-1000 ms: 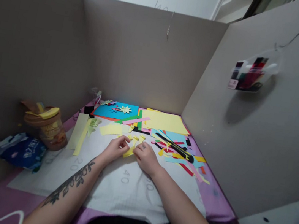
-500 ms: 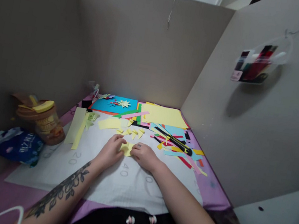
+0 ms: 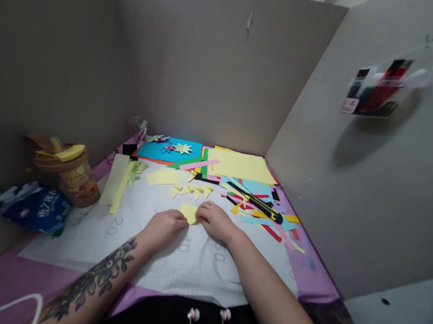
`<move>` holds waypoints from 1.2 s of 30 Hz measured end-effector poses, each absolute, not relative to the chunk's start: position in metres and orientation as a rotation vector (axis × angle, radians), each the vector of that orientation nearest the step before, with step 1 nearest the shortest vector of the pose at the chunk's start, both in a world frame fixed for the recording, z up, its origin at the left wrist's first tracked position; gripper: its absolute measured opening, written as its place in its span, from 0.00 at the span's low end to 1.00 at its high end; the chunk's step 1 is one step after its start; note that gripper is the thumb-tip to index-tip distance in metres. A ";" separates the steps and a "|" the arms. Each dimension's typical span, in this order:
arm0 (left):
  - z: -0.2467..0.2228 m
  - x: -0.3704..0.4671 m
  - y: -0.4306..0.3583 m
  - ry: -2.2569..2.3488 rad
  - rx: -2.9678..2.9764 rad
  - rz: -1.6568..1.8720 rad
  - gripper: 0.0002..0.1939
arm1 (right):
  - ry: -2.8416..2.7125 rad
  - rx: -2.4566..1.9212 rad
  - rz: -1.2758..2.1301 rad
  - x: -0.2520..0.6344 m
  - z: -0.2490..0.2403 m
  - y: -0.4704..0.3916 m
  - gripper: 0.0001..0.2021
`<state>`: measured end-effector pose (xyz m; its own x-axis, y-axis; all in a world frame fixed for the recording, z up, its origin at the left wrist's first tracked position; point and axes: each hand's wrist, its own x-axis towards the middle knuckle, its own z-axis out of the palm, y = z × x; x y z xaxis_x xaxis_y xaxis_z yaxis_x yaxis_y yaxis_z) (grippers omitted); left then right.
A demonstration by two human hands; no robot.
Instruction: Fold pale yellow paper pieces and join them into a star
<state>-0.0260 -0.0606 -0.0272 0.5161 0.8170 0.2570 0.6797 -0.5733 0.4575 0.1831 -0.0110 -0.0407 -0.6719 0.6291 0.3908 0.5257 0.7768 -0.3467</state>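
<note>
A small piece of yellow paper (image 3: 189,213) lies on the white cloth (image 3: 100,253) between my two hands. My left hand (image 3: 166,227) pinches its lower left edge, fingers closed together. On the right edge, my right hand (image 3: 213,219) grips the paper with bent fingers. Just beyond the hands sit several small folded yellow paper pieces (image 3: 187,190). A larger yellow paper strip (image 3: 162,176) lies behind them to the left.
A black and yellow utility knife (image 3: 259,203) rests on coloured paper strips (image 3: 268,222) at right. Yellow sheets (image 3: 241,165) and a blue sheet (image 3: 151,149) with paper stars (image 3: 183,148) lie at the back. At left stand a brown-lidded cup (image 3: 79,180) and a blue packet (image 3: 36,207).
My left hand has moved down along the yellow paper, from its upper left to its lower left edge, and its fingers have drawn together. The view has shifted slightly.
</note>
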 end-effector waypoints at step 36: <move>-0.020 -0.007 -0.069 1.472 2.742 0.229 0.14 | -2.418 -1.341 0.447 0.164 -0.033 0.005 0.05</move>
